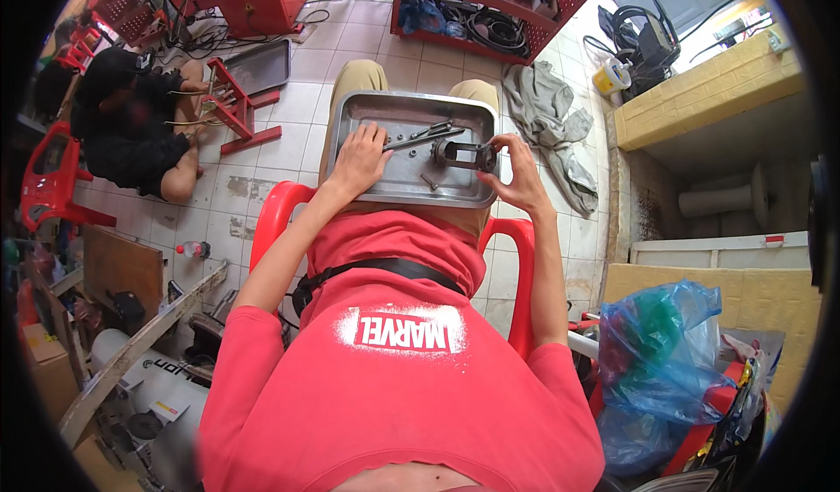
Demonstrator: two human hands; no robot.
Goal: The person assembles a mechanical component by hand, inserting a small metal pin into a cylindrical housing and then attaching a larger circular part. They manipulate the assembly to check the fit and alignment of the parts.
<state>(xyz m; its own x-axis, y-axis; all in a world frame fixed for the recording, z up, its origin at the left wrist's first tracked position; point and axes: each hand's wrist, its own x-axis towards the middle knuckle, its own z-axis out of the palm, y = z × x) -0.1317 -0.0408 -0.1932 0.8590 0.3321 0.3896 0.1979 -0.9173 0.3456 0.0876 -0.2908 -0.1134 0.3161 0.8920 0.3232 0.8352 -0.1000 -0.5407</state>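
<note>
A grey metal tray point(398, 191) rests across my thighs. My left hand point(359, 161) is over its left side, fingers closed around the near end of a thin metal rod point(409, 142). My right hand point(521, 175) reaches over the right rim. Its thumb and fingers grip the end of a dark, open-sided cylindrical metal housing point(462, 155), which lies in the tray. Several long bolts lie beside the rod at the far side. A short bolt point(429, 180) and some small nuts are loose on the tray bottom. My left fingertips are partly hidden.
On the left a person point(131, 120) sits on the floor by a red metal stand point(234, 107). Ahead is a red tool cart point(490, 37). A grey cloth point(551, 115) lies on the tiles to the right. Blue plastic bags point(661, 352) stand near my right elbow.
</note>
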